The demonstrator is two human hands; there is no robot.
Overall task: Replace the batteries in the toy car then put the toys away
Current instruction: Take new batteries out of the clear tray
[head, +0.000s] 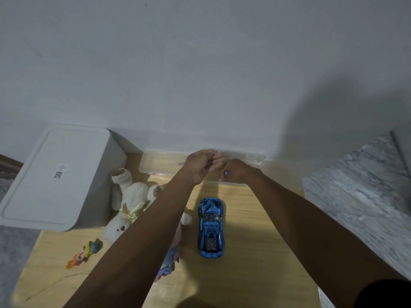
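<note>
At the far edge of the wooden surface (pixel 244 218), against the white wall (pixel 200 63), both hands meet over a shallow clear plastic box (pixel 155 163). The left hand (pixel 200 166) is cupped with its fingers curled towards the right hand (pixel 238 172), which wears a ring with a blue stone (pixel 226 172). Right-hand fingertips appear to reach into the left palm, but whether either hand has hold of anything, such as a battery, I cannot tell; the contact point is too small and shadowed to read.

Nearer the person, the blue toy car (pixel 211 227) rests between the two forearms, well apart from both hands, wheels down and pointing away toward the wall. A dark panel shows on its rear deck; no battery compartment is visible from this side.

By my judgement the battery step is in hand and at an early stage: the hands are occupied at the clear box, probably fetching or sorting small parts, and the car is untouched. The next move likely calls for bringing a hand back to the car, turning it over to reach its underside, and steadying it with the other hand.

Left of the car lie a cream teddy bear (pixel 126 203), a small colourful figure (pixel 86 254) and a soft pink-and-blue toy (pixel 169 261) partly under the left forearm. A large white lidded bin (pixel 55 176) stands at the left, its lid on, so putting away has not begun.
</note>
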